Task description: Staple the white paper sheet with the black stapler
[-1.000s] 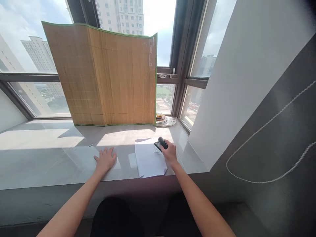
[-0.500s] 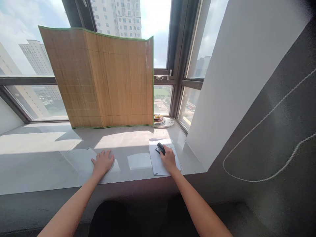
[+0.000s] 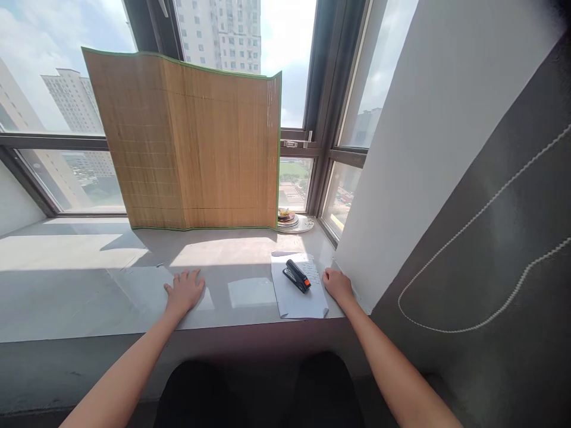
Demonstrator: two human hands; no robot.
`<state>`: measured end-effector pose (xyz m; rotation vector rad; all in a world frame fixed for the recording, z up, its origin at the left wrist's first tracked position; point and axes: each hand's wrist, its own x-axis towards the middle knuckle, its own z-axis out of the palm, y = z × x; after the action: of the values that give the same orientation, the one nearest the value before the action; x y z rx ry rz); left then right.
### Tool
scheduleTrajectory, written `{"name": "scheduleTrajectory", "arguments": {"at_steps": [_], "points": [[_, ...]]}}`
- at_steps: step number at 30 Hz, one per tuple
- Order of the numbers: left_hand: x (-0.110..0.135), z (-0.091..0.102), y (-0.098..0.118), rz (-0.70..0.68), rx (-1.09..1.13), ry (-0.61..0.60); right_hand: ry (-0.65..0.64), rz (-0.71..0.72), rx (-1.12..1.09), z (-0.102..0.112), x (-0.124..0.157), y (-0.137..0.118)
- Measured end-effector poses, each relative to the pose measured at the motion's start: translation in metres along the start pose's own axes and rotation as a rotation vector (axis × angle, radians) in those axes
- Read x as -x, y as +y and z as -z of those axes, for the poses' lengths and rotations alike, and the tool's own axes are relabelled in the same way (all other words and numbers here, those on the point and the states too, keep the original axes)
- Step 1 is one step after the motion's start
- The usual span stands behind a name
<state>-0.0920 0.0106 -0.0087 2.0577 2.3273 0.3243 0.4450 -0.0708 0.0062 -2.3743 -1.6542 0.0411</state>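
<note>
A black stapler with an orange patch at its near end lies slantwise on white paper. Handwriting shows on the paper's upper right, and its near corners curl a little. To the right of the paper, my right hand rests on the sill with its fingers curled in and nothing seen in them. My left hand lies palm down on the white sill, its fingers spread, holding nothing and well left of the paper.
A bamboo mat with green edging stands against the window. Stacked plates sit in the sill's far right corner. The white side wall bounds the right. A beaded cord hangs further right.
My right hand has let go of the stapler and moved right, off the paper onto the sill. The stapler stays on the paper. My left hand has kept its place.
</note>
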Motion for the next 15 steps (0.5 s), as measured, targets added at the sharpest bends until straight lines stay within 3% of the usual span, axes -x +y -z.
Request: {"name": "scheduleTrajectory", "arguments": {"at_steps": [11, 15], "points": [[0.005, 0.002, 0.005, 0.002, 0.013, 0.022, -0.012, 0.019, 0.06, -0.002, 0.001, -0.006], [-0.001, 0.009, -0.009, -0.042, 0.003, -0.05, 0.001, 0.024, 0.05, -0.003, 0.001, -0.004]]}}
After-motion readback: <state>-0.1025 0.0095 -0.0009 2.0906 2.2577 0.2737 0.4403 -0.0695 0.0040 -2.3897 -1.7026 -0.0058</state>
